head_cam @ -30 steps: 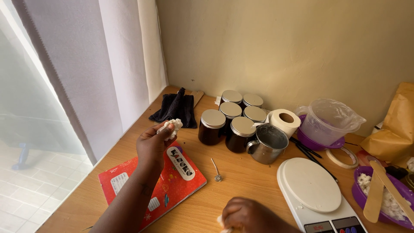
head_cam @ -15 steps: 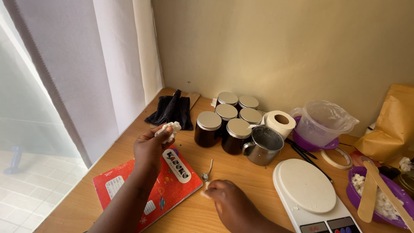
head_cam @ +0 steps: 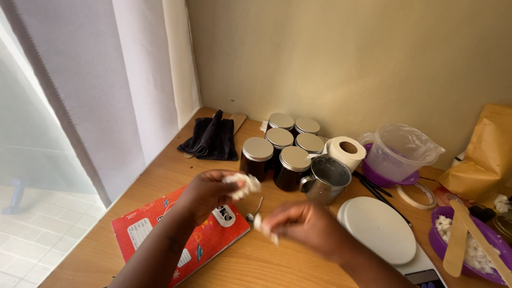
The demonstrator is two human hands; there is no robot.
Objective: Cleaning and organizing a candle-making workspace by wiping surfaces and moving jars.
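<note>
My left hand [head_cam: 205, 193] is raised over the red notebook [head_cam: 181, 234] and grips a crumpled white tissue wad [head_cam: 242, 184]. My right hand [head_cam: 304, 226] hovers beside it, above the wooden table [head_cam: 266, 261], pinching a smaller white tissue piece [head_cam: 265, 228]. Both hands are blurred by motion and sit close together. Between them a small metal wick holder [head_cam: 255, 209] lies on the table. Just behind stand several dark glass jars with silver lids [head_cam: 280, 154] and a steel mug [head_cam: 325, 179].
A white kitchen scale [head_cam: 378, 226] sits at the right. A purple bowl of white wax flakes with wooden sticks [head_cam: 469, 245], tape ring [head_cam: 418, 194], plastic jug [head_cam: 402, 149], toilet roll [head_cam: 346, 152], brown paper bag [head_cam: 488, 154] and black cloth [head_cam: 210, 140] surround it. A curtain hangs at left.
My left hand moved right with its tissue wad, toward the jars. My right hand rose from the table's near edge, carrying a small tissue piece up to meet it.
</note>
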